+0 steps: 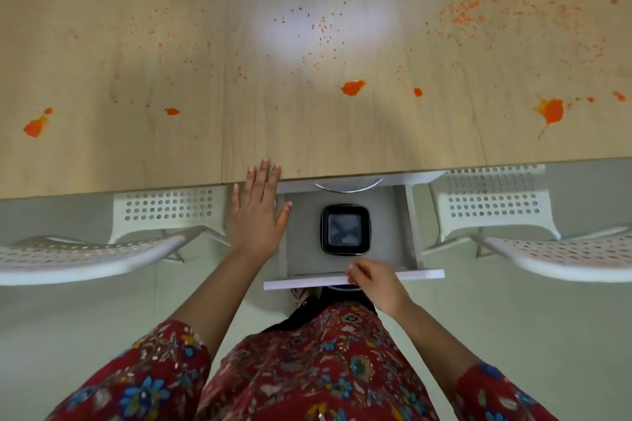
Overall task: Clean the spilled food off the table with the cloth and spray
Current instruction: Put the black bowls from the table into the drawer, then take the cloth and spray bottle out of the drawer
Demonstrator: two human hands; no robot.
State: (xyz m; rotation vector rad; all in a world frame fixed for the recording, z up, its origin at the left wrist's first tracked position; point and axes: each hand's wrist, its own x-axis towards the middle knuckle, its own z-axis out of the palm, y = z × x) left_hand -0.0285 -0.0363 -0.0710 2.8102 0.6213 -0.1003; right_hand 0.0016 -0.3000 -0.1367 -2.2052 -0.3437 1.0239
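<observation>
Below the wooden table (307, 133) strewn with orange food splashes (353, 87), the right hand (374, 280) grips the drawer front (307, 281), fingertips hidden; the left hand (254, 215) lies flat, fingers spread, at the table edge; the drawer's black square object (345, 229) is unidentifiable

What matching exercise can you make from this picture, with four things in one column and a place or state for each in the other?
Things:
1. left hand
2. right hand
3. black container
4. spills

Places or states:
a. inside the open drawer
b. orange, scattered over the table
c. open and flat, fingers at the table edge
d. holds the front of the drawer

Pairs: 1-c, 2-d, 3-a, 4-b
</observation>
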